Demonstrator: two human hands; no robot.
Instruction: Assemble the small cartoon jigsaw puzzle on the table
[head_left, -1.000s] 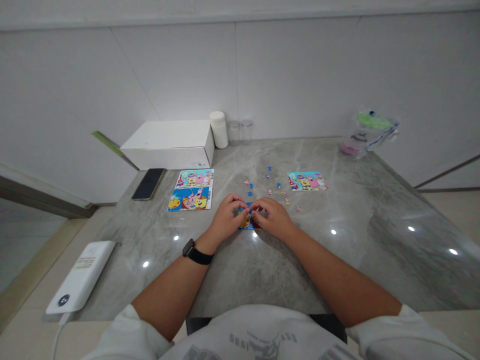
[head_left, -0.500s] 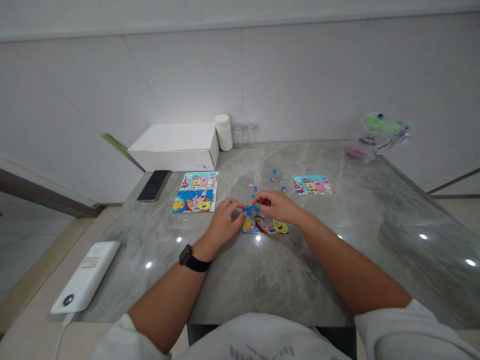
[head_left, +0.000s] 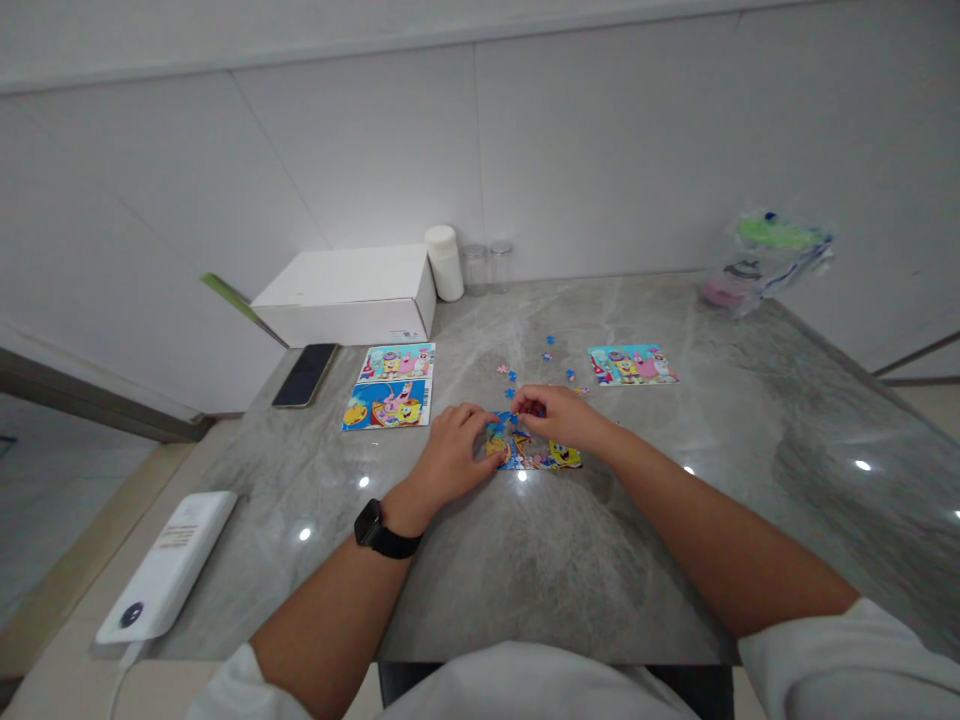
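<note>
Puzzle [head_left: 534, 459] mid-frame on a grey marbled table [head_left: 570, 570]

The partly joined puzzle lies near the centre of the frame. The left hand [head_left: 454, 456] touches its left side, grip apart, thumb away from the fingers. The right hand [head_left: 562, 416] has its grip together over the puzzle's upper part; whatever is between the fingertips is too small to tell. Glossy, the table catches small lights and runs back to a pale panelled wall [head_left: 600, 150]. A white box [head_left: 341, 280] stands upper left, a plastic bag [head_left: 765, 265] upper right.

The puzzle [head_left: 523, 458] is blue with yellow patches.
</note>
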